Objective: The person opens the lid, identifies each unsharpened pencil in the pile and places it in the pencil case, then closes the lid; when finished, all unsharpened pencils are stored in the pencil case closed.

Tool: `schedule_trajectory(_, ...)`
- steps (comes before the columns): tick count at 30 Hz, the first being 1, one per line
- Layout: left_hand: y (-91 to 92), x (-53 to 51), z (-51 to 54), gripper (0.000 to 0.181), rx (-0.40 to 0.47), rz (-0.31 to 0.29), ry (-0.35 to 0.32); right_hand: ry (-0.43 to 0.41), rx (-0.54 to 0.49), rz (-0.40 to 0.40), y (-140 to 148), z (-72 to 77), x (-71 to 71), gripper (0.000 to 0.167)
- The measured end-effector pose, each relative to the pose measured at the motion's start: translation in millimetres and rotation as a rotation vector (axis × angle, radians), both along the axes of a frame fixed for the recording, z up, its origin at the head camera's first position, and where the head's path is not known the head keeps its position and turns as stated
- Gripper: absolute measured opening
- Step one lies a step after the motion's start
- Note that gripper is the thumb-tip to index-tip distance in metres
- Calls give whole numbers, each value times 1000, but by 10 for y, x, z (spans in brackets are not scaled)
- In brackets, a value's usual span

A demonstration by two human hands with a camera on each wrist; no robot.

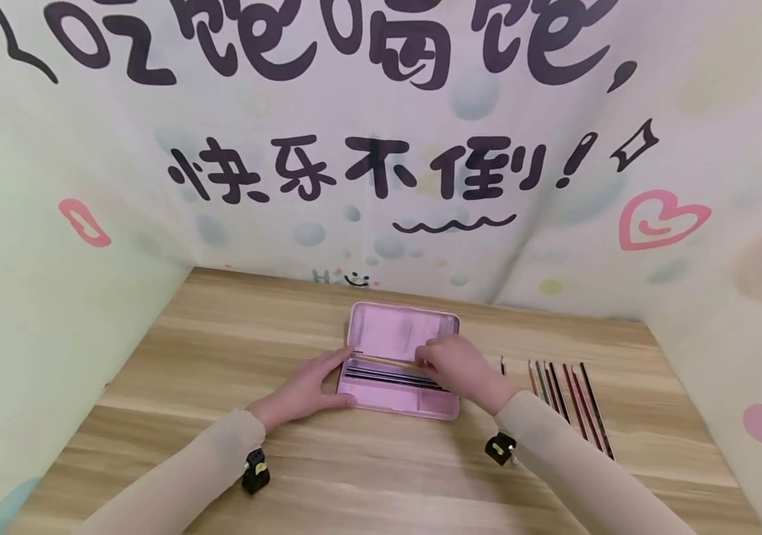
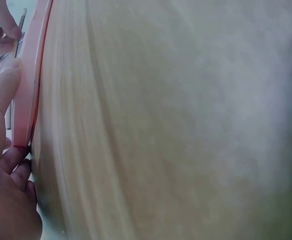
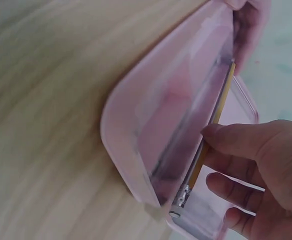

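A pink pencil case (image 1: 381, 397) lies with its lid (image 1: 383, 334) raised at the back. Several dark pencils (image 1: 390, 378) lie lengthwise inside it. My left hand (image 1: 303, 390) grips the case's left end, thumb at the front and fingers toward the hinge side. Over the case, my right hand (image 1: 461, 368) pinches a yellow pencil (image 3: 225, 95) between thumb and index finger. In the right wrist view, the pencil's metal-banded eraser end (image 3: 180, 200) points toward the case's right end, and it lies along the hinge side.
To the right, several coloured and dark pencils (image 1: 578, 401) lie in a loose row on the wooden table (image 1: 381, 475), partly hidden by the right sleeve. One short-looking dark pencil (image 1: 503, 366) lies apart from them. A printed cloth (image 1: 307, 245) hangs behind the table.
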State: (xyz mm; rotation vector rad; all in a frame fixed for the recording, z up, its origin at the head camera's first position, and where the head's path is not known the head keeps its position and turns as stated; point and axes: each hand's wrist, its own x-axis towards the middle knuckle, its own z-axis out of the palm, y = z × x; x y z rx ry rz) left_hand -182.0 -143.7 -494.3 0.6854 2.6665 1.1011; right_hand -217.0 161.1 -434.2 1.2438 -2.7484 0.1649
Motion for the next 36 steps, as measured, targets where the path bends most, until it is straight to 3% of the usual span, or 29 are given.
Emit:
schedule_trajectory(9, -9, -5, 26, 91, -6, -4, 6, 24, 48, 7, -122, -132, 5, 7)
schedule_trajectory(36, -1, -22, 7, 92, -18, 5, 6, -38, 16, -12, 38, -161, 45, 10)
